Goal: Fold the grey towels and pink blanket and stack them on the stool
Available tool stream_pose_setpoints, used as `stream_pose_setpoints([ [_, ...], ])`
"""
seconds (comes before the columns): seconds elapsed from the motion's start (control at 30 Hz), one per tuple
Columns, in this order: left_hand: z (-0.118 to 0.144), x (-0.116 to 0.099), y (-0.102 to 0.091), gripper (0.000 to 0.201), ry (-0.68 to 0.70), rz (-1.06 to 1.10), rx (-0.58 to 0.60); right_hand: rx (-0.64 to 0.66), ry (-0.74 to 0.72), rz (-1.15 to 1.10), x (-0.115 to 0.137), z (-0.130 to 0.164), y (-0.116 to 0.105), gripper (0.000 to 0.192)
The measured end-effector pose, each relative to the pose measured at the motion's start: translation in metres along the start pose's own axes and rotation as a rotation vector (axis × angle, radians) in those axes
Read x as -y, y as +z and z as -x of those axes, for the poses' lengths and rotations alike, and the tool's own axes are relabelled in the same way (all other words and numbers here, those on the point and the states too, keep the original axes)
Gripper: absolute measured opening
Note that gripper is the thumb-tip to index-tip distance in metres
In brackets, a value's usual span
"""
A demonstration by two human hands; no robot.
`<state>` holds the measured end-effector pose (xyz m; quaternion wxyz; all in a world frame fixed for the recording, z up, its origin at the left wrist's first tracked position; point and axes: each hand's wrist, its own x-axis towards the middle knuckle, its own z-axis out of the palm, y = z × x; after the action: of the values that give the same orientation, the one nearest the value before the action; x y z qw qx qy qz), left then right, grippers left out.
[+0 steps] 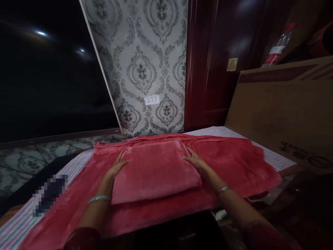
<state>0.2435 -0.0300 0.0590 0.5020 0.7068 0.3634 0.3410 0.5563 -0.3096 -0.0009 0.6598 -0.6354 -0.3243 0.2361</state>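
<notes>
A pinkish-red plush blanket [157,173], folded into a thick rectangle, lies flat between my hands. My left hand [118,166] grips its left edge, thumb on top and the other fingers down along the side. On the opposite edge, my right hand [195,160] holds it the same way, with the fingertips partly hidden. Underneath spreads a larger red plush layer [229,159], wrinkled and reaching out to both sides. Whether this layer and the folded piece are one blanket, I cannot tell.
A striped sheet [208,131] shows around the red layer. On the right stands a large cardboard box [283,107] with a plastic bottle [277,50] on top. A big dark screen [54,69] fills the left. Behind are patterned wallpaper and a dark red door [208,69].
</notes>
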Motion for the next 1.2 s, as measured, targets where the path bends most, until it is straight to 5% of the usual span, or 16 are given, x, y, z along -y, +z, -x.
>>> stream_pose_setpoints([
  [0.3,0.055,-0.096,-0.009,0.088,0.055,0.267,-0.154,0.144,-0.219,0.119,0.133,-0.075,-0.023,0.061],
  [0.43,0.101,-0.102,0.009,0.096,0.097,0.446,-0.156,0.176,-0.286,0.212,0.168,-0.114,-0.038,0.062],
  [0.53,0.133,-0.07,0.043,0.102,0.017,0.544,-0.173,0.045,-0.277,0.502,0.154,-0.13,-0.041,0.066],
  [0.63,0.158,-0.025,0.074,0.113,-0.165,0.611,-0.169,-0.054,-0.193,0.683,0.112,-0.122,-0.042,0.066],
  [0.77,0.173,0.013,0.083,0.118,-0.25,0.649,-0.207,-0.098,-0.079,0.757,0.055,-0.093,-0.058,0.059],
  [0.97,0.17,0.009,0.071,0.108,-0.325,0.679,-0.229,-0.095,-0.003,0.766,0.031,-0.083,-0.078,0.051],
  [1.2,0.151,-0.003,0.074,0.081,-0.408,0.745,-0.374,0.043,-0.032,0.627,0.02,-0.101,-0.037,0.044],
])
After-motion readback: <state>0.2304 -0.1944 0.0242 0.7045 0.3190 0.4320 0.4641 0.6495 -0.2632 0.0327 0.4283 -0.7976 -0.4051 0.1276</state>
